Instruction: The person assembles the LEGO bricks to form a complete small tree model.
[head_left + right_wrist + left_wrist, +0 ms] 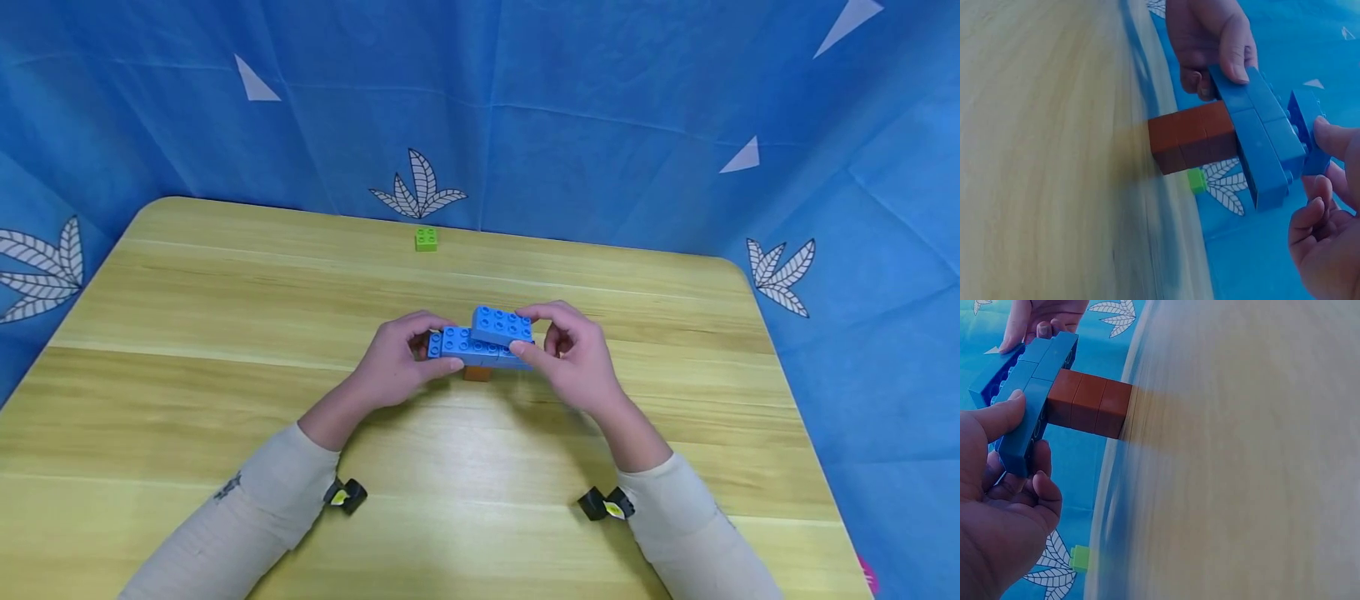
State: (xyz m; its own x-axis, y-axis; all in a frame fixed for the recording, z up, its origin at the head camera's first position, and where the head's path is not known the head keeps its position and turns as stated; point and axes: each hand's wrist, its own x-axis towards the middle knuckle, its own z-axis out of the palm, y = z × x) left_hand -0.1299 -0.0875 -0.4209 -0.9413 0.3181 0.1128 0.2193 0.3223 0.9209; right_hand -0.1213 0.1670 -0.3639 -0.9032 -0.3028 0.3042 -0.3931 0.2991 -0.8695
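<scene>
A brown column of stacked toy bricks (1090, 402) stands on the table and bears a wider top of blue toy bricks (1034, 394) in two layers. In the head view, my left hand (393, 358) grips the left end of this blue top, thumb on the near side and fingers behind. A separate blue brick (491, 327) with two rows of studs is pinched between the thumb and fingers of my right hand (573, 354). That brick sits tilted over the right part of the blue top; the right wrist view shows its hollow underside facing the studs.
A small green brick (426, 240) lies near the far edge of the wooden table (225, 333). Behind the table hangs a blue cloth (562, 125) with white leaf and triangle prints. Dark wrist straps (347, 496) show at both sleeves.
</scene>
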